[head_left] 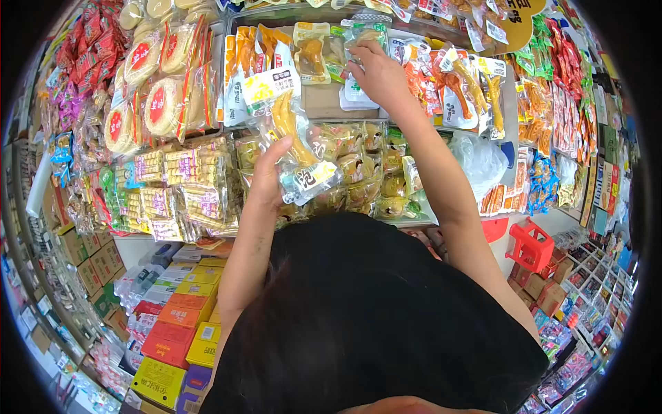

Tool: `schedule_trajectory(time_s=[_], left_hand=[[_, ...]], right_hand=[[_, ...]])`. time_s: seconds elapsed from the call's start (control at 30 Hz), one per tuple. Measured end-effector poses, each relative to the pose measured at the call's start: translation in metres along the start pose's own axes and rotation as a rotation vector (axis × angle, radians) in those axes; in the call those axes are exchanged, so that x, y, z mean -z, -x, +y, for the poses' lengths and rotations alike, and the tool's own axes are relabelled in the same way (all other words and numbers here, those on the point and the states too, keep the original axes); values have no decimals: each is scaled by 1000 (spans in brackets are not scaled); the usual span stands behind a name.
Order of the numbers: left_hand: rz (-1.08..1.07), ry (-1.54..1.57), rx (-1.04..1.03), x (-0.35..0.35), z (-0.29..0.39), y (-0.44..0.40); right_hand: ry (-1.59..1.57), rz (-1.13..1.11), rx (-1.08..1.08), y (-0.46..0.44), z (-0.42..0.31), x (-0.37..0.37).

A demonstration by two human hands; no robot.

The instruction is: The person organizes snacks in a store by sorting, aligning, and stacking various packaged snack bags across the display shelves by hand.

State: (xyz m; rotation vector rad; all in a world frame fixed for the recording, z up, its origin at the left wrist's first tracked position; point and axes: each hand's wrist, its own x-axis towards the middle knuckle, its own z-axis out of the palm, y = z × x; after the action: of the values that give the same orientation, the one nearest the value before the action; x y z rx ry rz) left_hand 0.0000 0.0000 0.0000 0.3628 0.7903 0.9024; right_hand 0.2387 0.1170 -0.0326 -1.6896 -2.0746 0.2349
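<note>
My left hand [269, 169] holds a clear vacuum pack [293, 131] with yellow-brown food inside and white labels at both ends, tilted over the display. Further up, my right hand [374, 71] reaches into a grey tray [324, 114] of packaged snacks, its fingers bent over a clear and green pack [365, 32]. Whether the fingertips grip that pack is not clear. Beside it lies a pack with a brown drumstick-like piece [312, 54]. Orange-red packs [453, 90] fill the tray's right part.
Bags of round wafers [164, 107] and rolled snacks [200, 172] lie at the left. A clear plastic bag [477, 164] is right of my right forearm. Yellow and red boxes [183, 316] are stacked lower left, and a red stool [529, 246] stands lower right.
</note>
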Motion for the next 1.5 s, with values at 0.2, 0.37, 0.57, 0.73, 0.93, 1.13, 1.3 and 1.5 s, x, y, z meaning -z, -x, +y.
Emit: schedule_trajectory(time_s=[0.2,0.37,0.57,0.73,0.93,1.13,1.3,1.5], left_hand=[[24,8,6,-1,-1,0],[29,-6,-4,-1,0,1],[24,2,-2,-3,1,2],[-2,74,0,-1,1,1],[8,76,6,-2,1,0],[3,48,12,0,1,0],[14,11,13,-1,1,0],[-36,-39,-29,-22,22,-4]], right_hand=[[-5,-14,-25,0,-3,2],[-14,-34,-40,1,-4,3],[-28,-54,-57,5,-9,4],[-6,-140,-96,9,-12,3],[-81,-105,-86,8,-11,7],[-178,104,25,-4,-5,22],[-1,66,249,4,0,1],[171,-27,270,12,-4,-2]])
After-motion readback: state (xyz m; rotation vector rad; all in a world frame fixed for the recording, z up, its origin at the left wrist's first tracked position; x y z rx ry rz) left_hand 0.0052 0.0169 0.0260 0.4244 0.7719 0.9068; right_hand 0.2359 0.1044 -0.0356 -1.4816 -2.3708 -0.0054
